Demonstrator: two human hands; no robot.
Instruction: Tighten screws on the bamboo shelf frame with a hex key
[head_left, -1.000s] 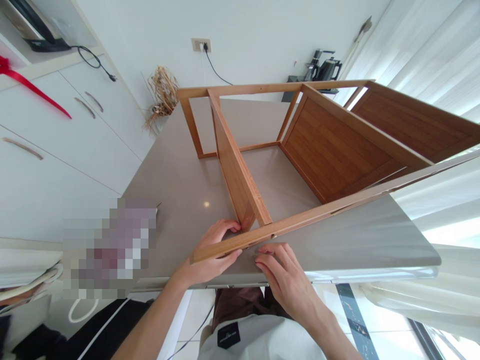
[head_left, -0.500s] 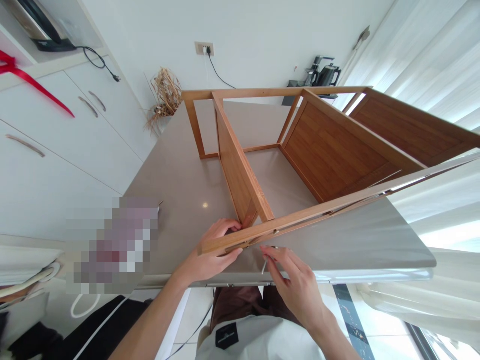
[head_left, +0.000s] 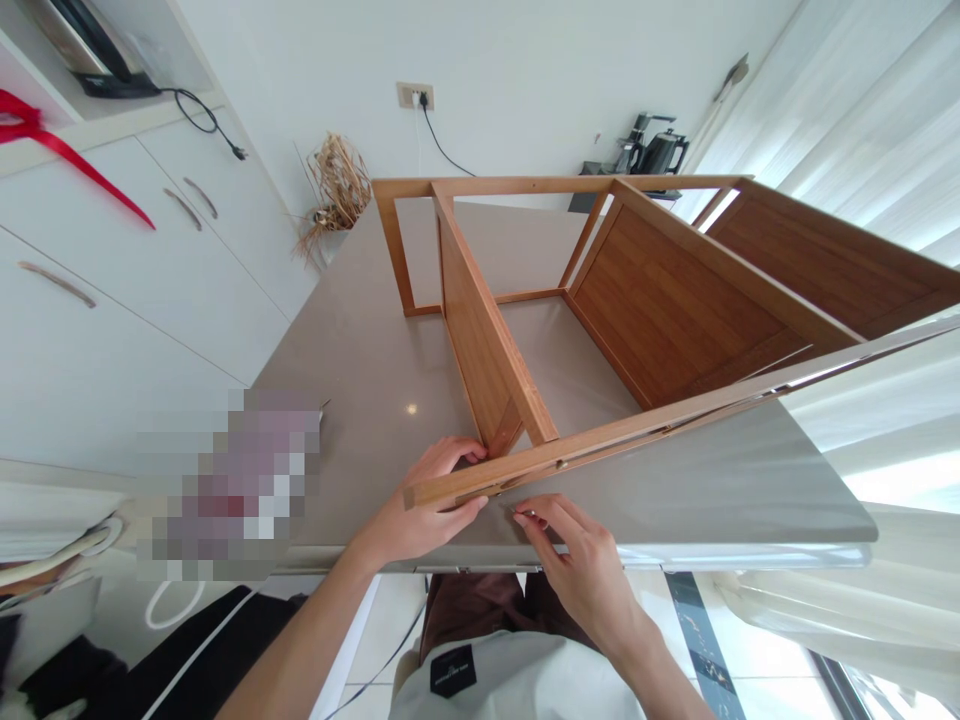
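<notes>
A wooden shelf frame [head_left: 652, 300] lies on its side on the grey tabletop [head_left: 360, 380]. Its long near rail [head_left: 637, 430] runs from the near edge out to the right. My left hand [head_left: 424, 510] is wrapped around the near end of that rail, thumb on the inner side by the upright panel [head_left: 480, 340]. My right hand [head_left: 581, 565] sits just below the rail, its fingertips pinched on a small metal piece [head_left: 529, 516] too small to name.
White cabinets with handles [head_left: 112, 260] line the left side. A dried plant [head_left: 337, 190] stands at the table's far corner under a wall socket [head_left: 415, 96]. A kettle [head_left: 664, 150] sits at the back right, with curtains [head_left: 862, 110] beside it. A blurred patch [head_left: 232, 480] lies near left.
My right hand picked up a small metal piece from under the rail and now pinches it close to the rail's underside. The left hand kept its grip.
</notes>
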